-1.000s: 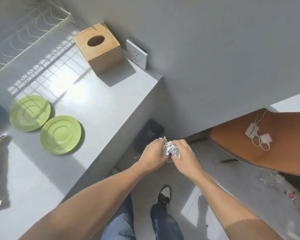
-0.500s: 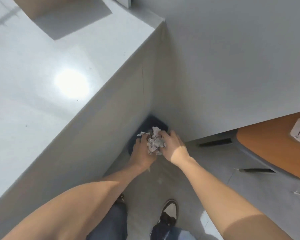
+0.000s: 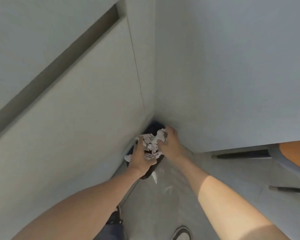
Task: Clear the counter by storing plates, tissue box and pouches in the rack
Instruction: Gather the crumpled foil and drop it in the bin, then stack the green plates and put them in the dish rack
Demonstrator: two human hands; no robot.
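A crumpled silvery foil wad point(image 3: 151, 144) sits between both my hands, low in the corner where the cabinet meets the wall. My left hand point(image 3: 139, 159) grips its left side and my right hand point(image 3: 171, 146) grips its right side. Directly under the wad stands a dark bin point(image 3: 152, 126), mostly hidden by my hands. The plates, tissue box, pouches and rack are out of view.
The grey cabinet front point(image 3: 68, 118) with a dark handle groove point(image 3: 55, 66) fills the left. A grey wall point(image 3: 232, 75) rises on the right. An orange table edge point(image 3: 296, 153) shows at far right. My shoe point(image 3: 181, 233) stands on the grey floor.
My view has dropped from the counter top to the floor corner. Both hands carried the foil wad down and forward until it reached the dark bin.
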